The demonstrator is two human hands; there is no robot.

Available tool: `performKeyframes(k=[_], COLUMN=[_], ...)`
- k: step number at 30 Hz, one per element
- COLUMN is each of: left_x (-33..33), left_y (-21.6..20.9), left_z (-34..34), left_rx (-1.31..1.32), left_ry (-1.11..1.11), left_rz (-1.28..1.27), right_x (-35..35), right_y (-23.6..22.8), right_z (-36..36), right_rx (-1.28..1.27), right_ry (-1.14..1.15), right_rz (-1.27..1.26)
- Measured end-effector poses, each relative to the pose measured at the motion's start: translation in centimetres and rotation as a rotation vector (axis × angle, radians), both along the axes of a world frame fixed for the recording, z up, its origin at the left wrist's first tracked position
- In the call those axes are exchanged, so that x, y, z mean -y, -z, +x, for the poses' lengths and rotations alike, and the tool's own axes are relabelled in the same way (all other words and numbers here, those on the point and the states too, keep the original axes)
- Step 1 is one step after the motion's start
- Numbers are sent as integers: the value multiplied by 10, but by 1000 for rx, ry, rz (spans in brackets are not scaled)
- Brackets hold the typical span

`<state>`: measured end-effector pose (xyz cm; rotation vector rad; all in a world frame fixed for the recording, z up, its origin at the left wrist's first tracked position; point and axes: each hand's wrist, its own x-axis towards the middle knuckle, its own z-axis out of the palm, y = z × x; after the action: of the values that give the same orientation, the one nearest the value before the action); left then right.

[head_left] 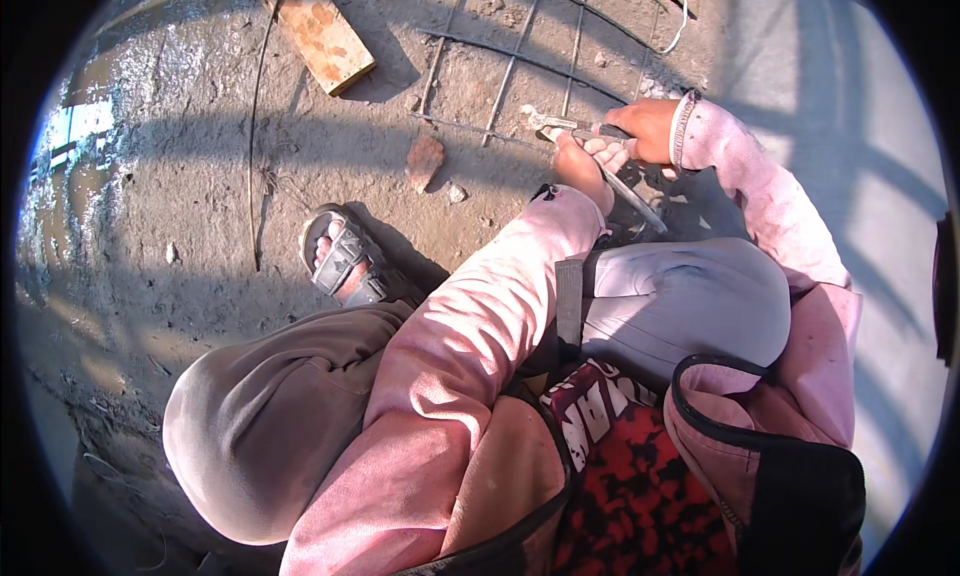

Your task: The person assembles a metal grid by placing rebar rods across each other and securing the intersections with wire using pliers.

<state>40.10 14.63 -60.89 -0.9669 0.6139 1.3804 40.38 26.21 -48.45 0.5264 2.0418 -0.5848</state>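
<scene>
My left hand (pixel 585 168) is closed around a pale metal bar (pixel 638 208), which slants down to the right past my fingers. Close beside it, my right hand (pixel 648 128) grips a tool with dark handles and a light metal head (pixel 558 123), seemingly pliers. The two hands nearly touch, and some of both tools is hidden by the fingers. Just beyond them, a grid of thin steel rods (pixel 512 61) lies over the dirt. The tool's head is near the grid's closest edge; I cannot tell whether it touches a rod.
A wooden block (pixel 318 38) lies at the far left, near a long thin rod (pixel 256 146). A reddish stone (pixel 424 163) sits nearer. My sandalled foot (pixel 347 258) rests on the ground. Wet mud (pixel 75 166) shines at left; a smooth grey surface (pixel 885 246) spans the right.
</scene>
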Motion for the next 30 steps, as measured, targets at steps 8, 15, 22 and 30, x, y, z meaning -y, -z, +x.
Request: performKeyframes(k=[8, 15, 22, 30], left_x=[38, 49, 46, 36], left_y=[16, 24, 17, 10], left_z=[-10, -30, -40, -45], left_rx=[-19, -11, 99, 90], left_ry=[48, 37, -130, -170], left_rz=[-55, -47, -24, -29], right_x=[9, 24, 35, 38], right_y=[11, 16, 15, 14], right_z=[-64, -94, -99, -94], right_rx=[113, 149, 124, 93], right_ry=[-313, -330, -267, -265], right_rz=[62, 68, 93, 87])
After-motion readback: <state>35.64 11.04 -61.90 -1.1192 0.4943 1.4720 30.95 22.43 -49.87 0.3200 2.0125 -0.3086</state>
